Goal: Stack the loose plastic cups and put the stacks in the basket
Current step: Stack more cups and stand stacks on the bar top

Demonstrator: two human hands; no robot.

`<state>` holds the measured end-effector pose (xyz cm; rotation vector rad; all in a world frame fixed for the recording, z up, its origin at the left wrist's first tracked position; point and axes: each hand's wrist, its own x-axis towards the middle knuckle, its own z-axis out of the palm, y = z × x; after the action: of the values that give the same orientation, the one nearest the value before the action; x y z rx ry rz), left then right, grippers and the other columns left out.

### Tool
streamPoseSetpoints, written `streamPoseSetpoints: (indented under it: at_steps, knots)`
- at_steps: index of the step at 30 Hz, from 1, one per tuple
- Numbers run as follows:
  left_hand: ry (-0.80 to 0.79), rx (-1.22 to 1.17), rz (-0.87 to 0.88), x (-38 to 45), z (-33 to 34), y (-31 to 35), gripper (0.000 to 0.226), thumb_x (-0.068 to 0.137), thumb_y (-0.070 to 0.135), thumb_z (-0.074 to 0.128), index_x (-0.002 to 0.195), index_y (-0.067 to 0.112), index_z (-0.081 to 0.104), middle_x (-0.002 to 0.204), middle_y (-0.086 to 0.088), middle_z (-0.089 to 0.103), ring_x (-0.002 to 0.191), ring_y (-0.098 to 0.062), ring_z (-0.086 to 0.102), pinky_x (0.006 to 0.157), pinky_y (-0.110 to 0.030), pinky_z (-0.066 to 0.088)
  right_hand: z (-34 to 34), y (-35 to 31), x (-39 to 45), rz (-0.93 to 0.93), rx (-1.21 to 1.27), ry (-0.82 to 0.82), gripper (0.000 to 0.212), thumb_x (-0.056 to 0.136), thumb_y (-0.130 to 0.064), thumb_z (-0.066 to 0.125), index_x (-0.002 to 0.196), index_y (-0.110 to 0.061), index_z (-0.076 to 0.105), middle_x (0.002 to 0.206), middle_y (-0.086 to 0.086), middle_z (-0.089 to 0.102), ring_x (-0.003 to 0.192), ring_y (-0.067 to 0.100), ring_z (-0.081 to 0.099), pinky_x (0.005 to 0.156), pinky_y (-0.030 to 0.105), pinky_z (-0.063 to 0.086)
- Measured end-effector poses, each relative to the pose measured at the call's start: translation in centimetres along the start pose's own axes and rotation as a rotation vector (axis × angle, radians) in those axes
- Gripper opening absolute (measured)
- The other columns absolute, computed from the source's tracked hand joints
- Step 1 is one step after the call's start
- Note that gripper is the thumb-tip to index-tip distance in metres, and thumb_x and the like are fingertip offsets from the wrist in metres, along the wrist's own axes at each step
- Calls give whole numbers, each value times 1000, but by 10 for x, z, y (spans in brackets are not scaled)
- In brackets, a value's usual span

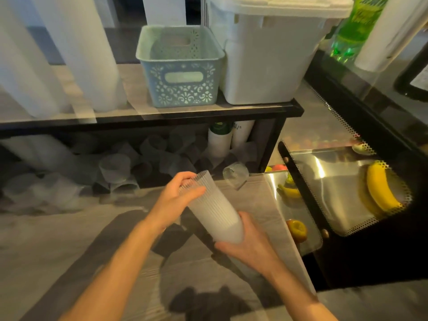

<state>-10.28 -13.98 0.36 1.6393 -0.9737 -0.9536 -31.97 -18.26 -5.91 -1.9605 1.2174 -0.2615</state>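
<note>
Your left hand (178,195) grips the rim end and your right hand (245,242) cups the base of the tilted cup stack (213,209) above the worktop (69,239): light, thin, slippery, probably crushable, so hold both ends going to the basket (180,66).

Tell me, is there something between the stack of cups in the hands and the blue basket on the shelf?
Nothing visible blocks the way. The cup stack, held by the left hand and right hand, sits below the shelf. The basket stands on top, open upward; the stack must only rise over the shelf's front edge.
</note>
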Motion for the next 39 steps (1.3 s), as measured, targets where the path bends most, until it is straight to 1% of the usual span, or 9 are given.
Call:
streamPoseSetpoints:
  at_steps: [7, 12, 17, 23, 26, 31, 33, 36, 39]
  knots:
    - [-160, 101, -69, -23, 10, -20, 75, 72, 82, 48, 134, 40, 44, 132, 20, 46, 122, 2, 44, 102, -25, 36, 2, -5, 1, -60, -23, -16, 83, 55, -69, 77, 120, -49, 31, 114, -23, 46, 103, 5, 53, 84, 37, 55]
    - [-155, 35, -89, -13, 18, -11, 64, 79, 66, 45, 135, 36, 48, 127, 21, 51, 108, 18, 44, 91, -15, 36, -1, 5, -2, -5, 0, -8, 83, 57, -65, 79, 122, -49, 30, 112, -24, 44, 101, 4, 53, 85, 36, 55]
    - [-6, 70, -48, 37, 36, -9, 51, 89, 46, 62, 134, 24, 52, 123, 5, 59, 106, -4, 57, 71, -11, 42, -17, 15, -2, 45, 53, 75, 80, 58, -66, 78, 120, -49, 30, 112, -22, 44, 100, 6, 53, 82, 36, 56]
    - [56, 556, 65, 103, 75, -7, 63, 88, 45, 67, 141, 20, 44, 133, -3, 48, 121, -22, 51, 99, -36, 45, -38, 28, -8, 75, 102, 174, 82, 60, -62, 81, 127, -42, 37, 112, -21, 46, 102, 6, 53, 80, 31, 58]
    - [106, 787, 73, 128, 96, -8, 65, 89, 52, 61, 139, 14, 46, 133, -12, 51, 124, -33, 50, 96, -43, 47, -41, 37, -11, 112, 104, 201, 85, 58, -65, 80, 128, -45, 35, 111, -24, 45, 102, 4, 53, 79, 30, 58]
    - [47, 1049, 110, 148, 113, -15, 46, 88, 59, 58, 108, 18, 62, 106, -8, 67, 100, -29, 61, 77, -36, 40, -49, 52, -17, 161, 104, 214, 86, 57, -68, 78, 127, -47, 32, 114, -26, 42, 104, 5, 53, 80, 30, 59]
    - [49, 1091, 122, 151, 114, -24, 43, 89, 58, 57, 109, 20, 62, 103, -6, 69, 96, -27, 63, 74, -34, 39, -51, 56, -20, 182, 116, 208, 89, 57, -67, 78, 130, -43, 33, 116, -24, 42, 106, 6, 53, 81, 31, 59]
    - [79, 1200, 177, 149, 112, -38, 51, 89, 56, 58, 123, 18, 56, 106, -8, 68, 98, -28, 63, 81, -36, 42, -54, 58, -22, 213, 125, 206, 92, 55, -70, 75, 131, -41, 32, 119, -20, 42, 108, 7, 52, 84, 33, 58]
    - [92, 1197, 174, 145, 110, -39, 45, 89, 54, 58, 113, 16, 58, 107, -10, 67, 99, -31, 60, 87, -39, 40, -52, 59, -24, 211, 144, 195, 87, 59, -66, 78, 129, -42, 31, 118, -21, 40, 108, 6, 51, 84, 32, 58]
